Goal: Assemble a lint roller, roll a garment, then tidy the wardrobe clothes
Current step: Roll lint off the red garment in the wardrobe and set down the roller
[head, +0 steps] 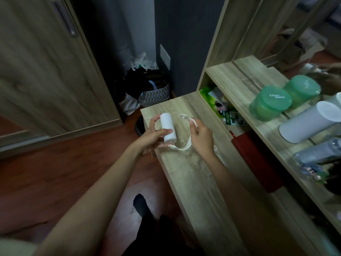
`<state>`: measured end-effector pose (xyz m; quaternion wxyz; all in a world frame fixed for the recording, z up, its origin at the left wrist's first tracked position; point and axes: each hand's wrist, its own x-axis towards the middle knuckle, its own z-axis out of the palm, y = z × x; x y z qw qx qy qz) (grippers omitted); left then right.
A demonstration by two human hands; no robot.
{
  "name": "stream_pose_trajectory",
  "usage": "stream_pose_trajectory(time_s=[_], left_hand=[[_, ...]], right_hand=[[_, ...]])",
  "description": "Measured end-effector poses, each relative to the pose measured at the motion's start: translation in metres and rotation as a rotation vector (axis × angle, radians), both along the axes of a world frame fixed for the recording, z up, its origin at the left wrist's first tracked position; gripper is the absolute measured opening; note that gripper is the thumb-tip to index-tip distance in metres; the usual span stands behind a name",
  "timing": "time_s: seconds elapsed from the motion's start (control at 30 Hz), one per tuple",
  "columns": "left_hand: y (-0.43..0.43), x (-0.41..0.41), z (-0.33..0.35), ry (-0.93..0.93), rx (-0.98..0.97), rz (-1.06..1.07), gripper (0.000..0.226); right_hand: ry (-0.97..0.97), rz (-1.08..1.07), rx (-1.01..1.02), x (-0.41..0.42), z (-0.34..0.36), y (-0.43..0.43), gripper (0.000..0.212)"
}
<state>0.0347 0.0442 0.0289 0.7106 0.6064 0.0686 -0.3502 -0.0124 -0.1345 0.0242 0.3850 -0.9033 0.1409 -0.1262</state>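
A white cylindrical lint roll (167, 126) is gripped by my left hand (153, 135), held just above the wooden desk top (188, 174). My right hand (200, 137) holds the white curved roller handle (184, 146). The handle's lower end sits at the bottom end of the roll. Its upper end (184, 116) sticks out above my right thumb. Whether the roll is seated on the handle I cannot tell.
A shelf to the right carries a green lidded tub (269, 103), white cylinders (310, 122) and bottles. A red book (256, 159) and green packets (215, 100) lie under it. Bags (153, 89) stand in the corner by the wardrobe door (46, 71).
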Motion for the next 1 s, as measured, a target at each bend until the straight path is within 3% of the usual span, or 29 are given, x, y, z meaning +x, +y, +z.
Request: stream_pose_trajectory(time_s=[0.53, 1.0], left_hand=[[0.005, -0.006, 0.012, -0.031, -0.054, -0.084, 0.072], [0.005, -0.009, 0.011, -0.167, 0.067, -0.191, 0.07]], right_hand=[[0.013, 0.06, -0.114, 0.014, 0.005, 0.003, 0.033], [0.097, -0.01, -0.105, 0.014, 0.003, 0.01, 0.033]])
